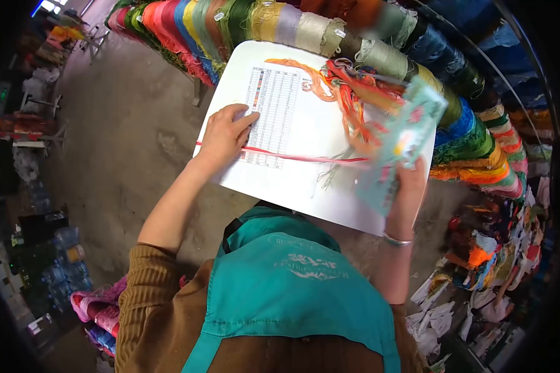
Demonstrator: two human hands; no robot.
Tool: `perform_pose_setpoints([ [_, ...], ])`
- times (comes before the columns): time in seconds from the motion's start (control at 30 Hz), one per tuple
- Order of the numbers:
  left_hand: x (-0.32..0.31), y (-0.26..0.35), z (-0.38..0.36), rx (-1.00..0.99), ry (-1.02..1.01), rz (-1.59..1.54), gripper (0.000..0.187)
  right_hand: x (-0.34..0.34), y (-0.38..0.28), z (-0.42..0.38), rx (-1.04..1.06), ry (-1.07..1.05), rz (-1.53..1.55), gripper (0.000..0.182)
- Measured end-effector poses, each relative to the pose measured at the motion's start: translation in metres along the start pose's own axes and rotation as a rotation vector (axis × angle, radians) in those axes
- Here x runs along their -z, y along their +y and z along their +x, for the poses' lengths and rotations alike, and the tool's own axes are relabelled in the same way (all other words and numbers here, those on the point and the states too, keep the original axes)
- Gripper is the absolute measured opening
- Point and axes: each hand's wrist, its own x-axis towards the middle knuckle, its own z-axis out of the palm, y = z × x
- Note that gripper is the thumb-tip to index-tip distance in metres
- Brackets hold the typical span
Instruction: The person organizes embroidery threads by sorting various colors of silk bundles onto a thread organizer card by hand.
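My left hand (225, 133) lies on a printed colour chart (274, 118) on a white board (317, 56), fingers stretched out near the chart's coloured column. Red and pink embroidery threads (292, 156) run across the board and pass beneath this hand or its wrist. At the board's right side, my right hand (410, 180) is closed on a teal printed packet (410, 127), smeared by motion. Under and beside the packet lies a bundle of orange, red and mixed threads (348, 99). A few grey-green strands (333, 169) rest below it.
Behind the board, hanks of coloured thread (317, 30) hang in a long row that curves down the right side. Papers and more thread (479, 255) are piled at lower right. Pink hanks (96, 304) are at lower left. Concrete floor (137, 124) shows on the left.
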Motion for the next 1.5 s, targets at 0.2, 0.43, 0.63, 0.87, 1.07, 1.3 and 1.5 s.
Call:
perform_pose_setpoints([
  [0.2, 0.008, 0.0, 0.008, 0.001, -0.044, 0.0, 0.035, 0.045, -0.109, 0.018, 0.323, 0.133, 0.216, 0.033],
  [0.43, 0.012, -0.008, 0.013, -0.016, -0.074, 0.002, 0.035, 0.101, -0.192, 0.037, 0.658, -0.33, 0.404, 0.023],
  [0.63, 0.019, -0.019, 0.018, -0.051, -0.087, -0.003, 0.036, 0.031, -0.225, 0.054, 0.763, -0.023, 0.342, 0.021],
  [0.87, 0.02, -0.042, 0.03, -0.05, -0.038, -0.017, 0.035, -0.078, -0.212, 0.037, 0.614, 0.211, 0.606, 0.022],
  [1.07, 0.019, -0.071, 0.048, -0.114, -0.033, -0.097, 0.038, -0.129, -0.046, 0.02, 0.274, 0.237, 0.555, 0.036],
  [1.3, 0.029, -0.084, 0.065, -0.221, -0.138, -0.137, 0.038, -0.095, 0.076, -0.042, -0.139, 0.483, 0.257, 0.034],
  [1.5, 0.016, -0.087, 0.067, -0.27, -0.101, -0.192, 0.037, -0.124, -0.033, 0.024, 0.17, 0.432, -0.159, 0.013],
])
